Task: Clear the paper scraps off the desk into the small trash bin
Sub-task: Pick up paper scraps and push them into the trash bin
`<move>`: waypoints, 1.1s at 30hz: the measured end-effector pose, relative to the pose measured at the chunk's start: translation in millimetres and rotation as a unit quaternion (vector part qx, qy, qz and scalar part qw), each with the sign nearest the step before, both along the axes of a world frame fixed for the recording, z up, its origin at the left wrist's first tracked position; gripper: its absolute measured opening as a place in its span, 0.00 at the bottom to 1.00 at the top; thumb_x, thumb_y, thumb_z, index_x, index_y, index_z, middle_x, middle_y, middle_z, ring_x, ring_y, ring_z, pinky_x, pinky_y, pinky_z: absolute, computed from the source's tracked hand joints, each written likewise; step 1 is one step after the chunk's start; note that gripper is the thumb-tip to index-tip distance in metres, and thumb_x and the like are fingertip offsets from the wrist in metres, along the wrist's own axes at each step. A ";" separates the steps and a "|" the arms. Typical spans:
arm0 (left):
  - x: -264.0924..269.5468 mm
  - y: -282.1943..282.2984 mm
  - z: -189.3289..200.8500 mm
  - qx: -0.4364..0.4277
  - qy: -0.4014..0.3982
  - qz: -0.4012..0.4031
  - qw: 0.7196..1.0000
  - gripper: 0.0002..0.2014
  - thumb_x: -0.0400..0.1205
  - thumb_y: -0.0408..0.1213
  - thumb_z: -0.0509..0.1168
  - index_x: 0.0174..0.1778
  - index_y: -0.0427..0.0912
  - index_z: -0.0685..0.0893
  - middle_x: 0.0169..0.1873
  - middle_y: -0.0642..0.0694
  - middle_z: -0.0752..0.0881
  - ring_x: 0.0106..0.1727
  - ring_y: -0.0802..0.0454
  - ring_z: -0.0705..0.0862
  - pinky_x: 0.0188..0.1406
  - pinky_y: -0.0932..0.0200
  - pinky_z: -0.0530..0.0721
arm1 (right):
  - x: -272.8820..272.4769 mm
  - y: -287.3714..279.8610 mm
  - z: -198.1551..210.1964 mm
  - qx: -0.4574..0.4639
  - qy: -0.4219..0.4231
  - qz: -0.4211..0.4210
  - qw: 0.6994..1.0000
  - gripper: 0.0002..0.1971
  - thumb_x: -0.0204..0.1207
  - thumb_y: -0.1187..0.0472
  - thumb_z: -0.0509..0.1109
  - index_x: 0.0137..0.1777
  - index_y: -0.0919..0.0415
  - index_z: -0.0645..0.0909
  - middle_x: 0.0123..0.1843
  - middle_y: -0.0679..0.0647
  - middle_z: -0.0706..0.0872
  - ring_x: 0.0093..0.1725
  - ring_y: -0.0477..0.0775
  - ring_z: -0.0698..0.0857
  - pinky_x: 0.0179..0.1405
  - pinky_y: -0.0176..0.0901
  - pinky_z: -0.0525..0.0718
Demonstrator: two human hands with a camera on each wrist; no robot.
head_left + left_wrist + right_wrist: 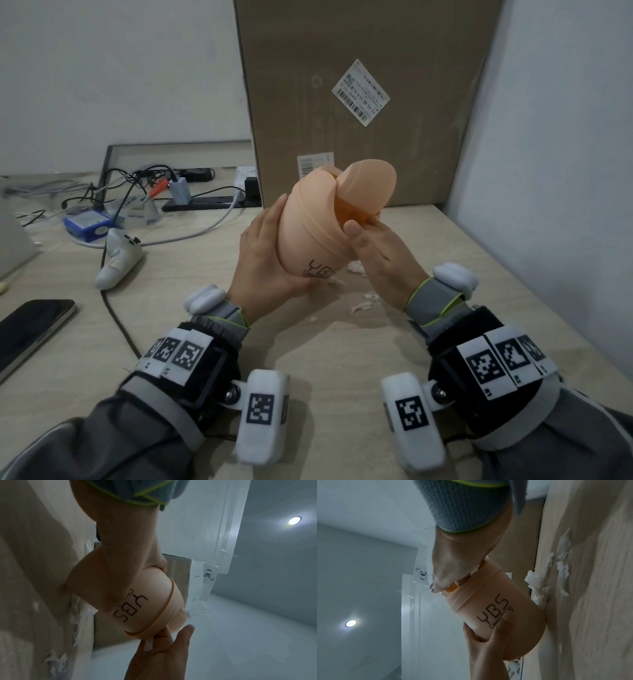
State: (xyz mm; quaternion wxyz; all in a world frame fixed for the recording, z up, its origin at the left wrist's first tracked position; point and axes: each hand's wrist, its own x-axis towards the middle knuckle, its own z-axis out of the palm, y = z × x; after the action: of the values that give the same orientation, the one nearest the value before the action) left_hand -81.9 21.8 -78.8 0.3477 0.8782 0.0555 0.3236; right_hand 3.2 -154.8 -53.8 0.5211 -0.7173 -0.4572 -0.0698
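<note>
A small peach trash bin (308,226) marked "YBS" is held tilted above the desk, its swing lid (370,185) tipped up. My left hand (263,253) grips the bin's body from the left and underneath. My right hand (373,240) is at the bin's mouth, fingers reaching inside, thumb raised. The right wrist view shows a white paper scrap (475,570) under those fingers at the opening. Several torn paper scraps (363,305) lie on the desk (325,359) below and right of the bin.
A tall cardboard box (359,102) stands behind the bin against the wall. To the left are a white handheld device (118,260), a blue box (87,222), tangled cables with a power strip (205,202), and a phone (30,329).
</note>
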 end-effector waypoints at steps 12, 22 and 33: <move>6.0 8.0 -3.9 -0.039 -0.041 0.043 0.997 0.68 0.53 0.67 0.78 0.90 0.47 0.61 0.79 0.42 0.74 0.79 0.41 0.74 0.78 0.31 0.73 | 9.1 -4.2 2.7 0.093 -0.122 -0.167 0.974 0.17 0.77 0.47 0.60 0.55 0.56 0.82 0.51 0.43 0.81 0.51 0.45 0.79 0.51 0.35 0.77; 8.5 10.3 -7.6 -0.033 -0.045 0.041 0.998 0.67 0.54 0.66 0.79 0.90 0.49 0.59 0.80 0.43 0.73 0.80 0.40 0.73 0.78 0.31 0.74 | 4.8 -1.1 3.1 0.093 -0.102 -0.128 0.982 0.04 0.73 0.62 0.73 0.47 0.57 0.84 0.44 0.47 0.83 0.38 0.41 0.80 0.36 0.25 0.75; 2.2 0.6 -1.0 0.004 -0.024 0.001 1.000 0.66 0.52 0.67 0.73 0.89 0.48 0.60 0.80 0.43 0.71 0.76 0.53 0.67 0.80 0.43 0.69 | -4.7 1.4 3.7 -0.013 -0.100 -0.073 0.992 0.20 0.76 0.40 0.51 0.31 0.43 0.79 0.41 0.41 0.81 0.47 0.40 0.73 0.60 0.49 0.66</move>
State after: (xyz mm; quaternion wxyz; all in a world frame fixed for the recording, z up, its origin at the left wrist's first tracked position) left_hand -79.7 22.4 -79.8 0.3452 0.8715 0.0467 0.3453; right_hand -1.4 -153.4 -50.1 0.4571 -0.7449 -0.4540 -0.1735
